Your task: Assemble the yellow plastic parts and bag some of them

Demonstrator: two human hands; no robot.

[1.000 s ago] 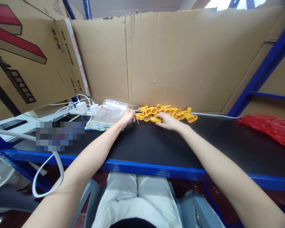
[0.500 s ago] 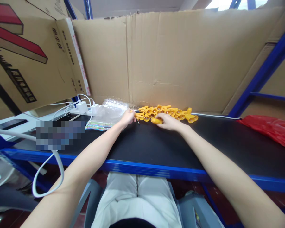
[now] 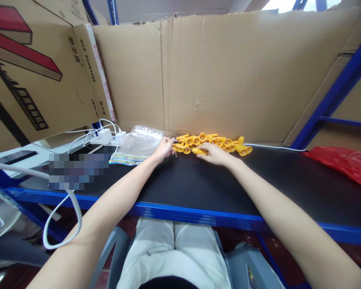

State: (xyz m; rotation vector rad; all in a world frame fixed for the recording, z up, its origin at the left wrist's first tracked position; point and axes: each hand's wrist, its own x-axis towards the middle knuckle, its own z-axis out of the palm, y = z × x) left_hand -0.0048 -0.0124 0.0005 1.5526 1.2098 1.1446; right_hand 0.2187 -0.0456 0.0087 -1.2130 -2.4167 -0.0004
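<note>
Both hands at glossy yellow plastic funnel-shaped pieces (image 3: 212, 143).
Left hand (image 3: 164, 147) pinches one; right hand (image 3: 214, 153) lies flat, fingers together.

Print shows only at the upper left of the frame, on the large brown cardboard box (image 3: 33, 80) with red and black stripes. A black band (image 3: 30, 114) low on its face carries a row of light characters, too small and slanted to read. Along the box's right-hand flap run two columns of dark Chinese characters (image 3: 75, 54), likewise not legible at this size, and a white tape strip (image 3: 100, 76) down the flap's edge bears small red marks that cannot be made out. Nothing else in view carries readable text, numbers or brand names.
</note>
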